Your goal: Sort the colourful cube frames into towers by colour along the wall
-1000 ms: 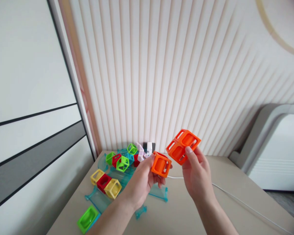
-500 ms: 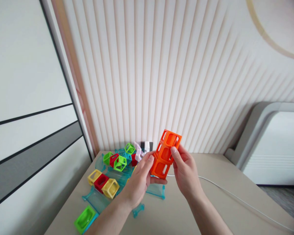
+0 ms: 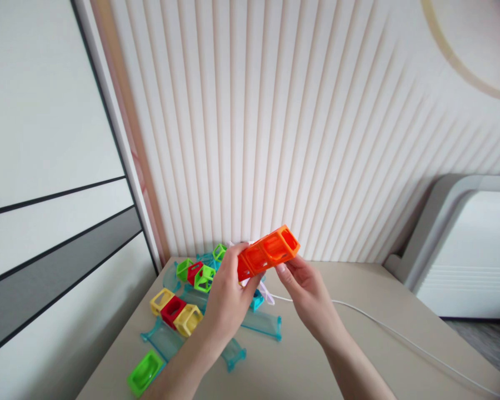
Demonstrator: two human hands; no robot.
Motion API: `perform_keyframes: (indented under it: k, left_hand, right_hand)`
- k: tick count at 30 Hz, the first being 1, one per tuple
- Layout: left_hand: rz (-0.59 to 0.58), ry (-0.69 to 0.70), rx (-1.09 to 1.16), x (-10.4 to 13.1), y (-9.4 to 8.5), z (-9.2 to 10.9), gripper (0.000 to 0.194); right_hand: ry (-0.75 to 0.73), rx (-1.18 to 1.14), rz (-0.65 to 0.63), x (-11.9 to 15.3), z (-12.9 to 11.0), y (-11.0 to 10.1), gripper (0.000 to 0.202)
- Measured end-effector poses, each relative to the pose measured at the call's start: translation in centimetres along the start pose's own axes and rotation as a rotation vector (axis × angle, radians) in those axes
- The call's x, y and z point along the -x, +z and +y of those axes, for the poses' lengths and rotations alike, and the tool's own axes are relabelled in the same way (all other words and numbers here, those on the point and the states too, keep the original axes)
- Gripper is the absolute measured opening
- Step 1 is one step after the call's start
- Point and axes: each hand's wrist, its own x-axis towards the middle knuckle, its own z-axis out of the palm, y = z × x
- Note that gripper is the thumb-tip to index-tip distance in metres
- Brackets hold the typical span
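Note:
Three hollow orange cube blocks (image 3: 270, 253), joined in a row, slant upward to the right above the table. My left hand (image 3: 232, 286) is closed round their lower left end, thumb below and fingers over the top. At the right end, my right hand (image 3: 306, 289) has its thumb and bent fingers at the underside; exactly where its fingertips press is partly hidden. Under the left forearm and beside it lie clear teal track pieces (image 3: 263, 324). A row of yellow and red cube blocks (image 3: 173, 311) rests left of the left hand.
Green and red cubes (image 3: 195, 273) are piled at the back left. A green piece with a hollow (image 3: 145, 372) lies at the front left. One white cable (image 3: 383, 322) crosses the table (image 3: 358, 355). Behind stands a ribbed wall (image 3: 250, 139); a white panel (image 3: 475, 244) is at right.
The orange blocks have turned from near upright to a slant, their end opening now facing me. My left hand has wrapped further round them; my right has shifted lower on them.

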Motion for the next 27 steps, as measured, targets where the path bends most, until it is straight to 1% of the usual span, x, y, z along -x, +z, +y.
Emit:
perform_keyframes:
  k: [3,5,6,8,10,11,13,16,19,22,27]
  left_hand:
    - [0.057,0.054,-0.061,0.0,-0.1,-0.4,0.043]
    - [0.039,0.080,-0.070,0.0,-0.2,-0.2,0.048]
    - [-0.002,0.085,-0.062,0.1,-0.3,0.1,0.049]
    - [-0.154,0.048,-0.019,0.2,-0.6,0.8,0.047]
    - [-0.313,-0.057,0.051,0.3,-1.0,1.5,0.044]
    - [-0.364,-0.120,0.095,0.3,-1.2,1.7,0.045]
    - [-0.414,-0.224,0.173,0.4,-1.4,2.0,0.050]
    - [-0.454,-0.284,0.192,0.2,-1.6,1.8,0.053]
    - [-0.469,-0.284,0.138,-0.1,-1.8,1.4,0.047]
    - [-0.444,-0.262,0.107,-0.2,-1.9,1.4,0.042]
    - [-0.409,-0.205,0.038,0.0,-1.8,2.0,0.032]
  right_hand:
    - [0.004,-0.026,-0.014,0.1,0.1,0.5,0.034]
    - [-0.008,-0.034,0.023,0.0,0.1,0.7,0.034]
    - [-0.016,-0.042,0.049,0.0,0.1,0.6,0.035]
    - [-0.018,-0.061,0.105,-0.2,0.3,0.2,0.037]
    - [-0.004,-0.079,0.148,-0.3,0.7,-0.4,0.039]
    - [0.010,-0.089,0.157,-0.3,1.0,-0.7,0.039]
    - [0.032,-0.117,0.156,-0.2,1.5,-1.2,0.037]
    - [0.058,-0.139,0.085,0.0,1.7,-1.4,0.034]
    - [0.054,-0.127,-0.004,0.2,1.5,-1.3,0.034]
    - [0.040,-0.109,-0.024,0.3,1.4,-1.2,0.035]
    - [0.042,-0.084,-0.043,0.2,2.1,-1.5,0.038]
